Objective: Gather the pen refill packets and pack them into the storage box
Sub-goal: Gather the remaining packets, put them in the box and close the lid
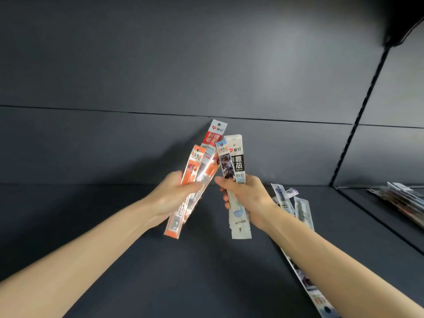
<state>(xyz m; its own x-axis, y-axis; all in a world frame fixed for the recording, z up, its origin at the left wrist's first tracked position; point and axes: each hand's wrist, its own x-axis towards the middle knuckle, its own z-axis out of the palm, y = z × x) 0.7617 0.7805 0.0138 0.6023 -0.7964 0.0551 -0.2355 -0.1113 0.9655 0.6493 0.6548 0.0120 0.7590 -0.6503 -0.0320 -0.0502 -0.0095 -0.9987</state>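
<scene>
Two bare hands are held up over a dark grey shelf. The left hand is closed around a bunch of orange and red packets. They stick up and lean to the right, and their bottom ends hang down below the hand. The right hand is closed around a bunch of pale blue and white packets. One of them has black on it. These stand almost straight up, and their bottom ends poke out below the fingers. The tops of the two bunches are very close, near the middle.

More loose packets lie on the shelf just behind the right wrist. One long packet lies on the shelf under the right arm. Another pile of packets lies far off to the right, on the next shelf past a dark upright bar. A dark grey back wall stands behind it all.
</scene>
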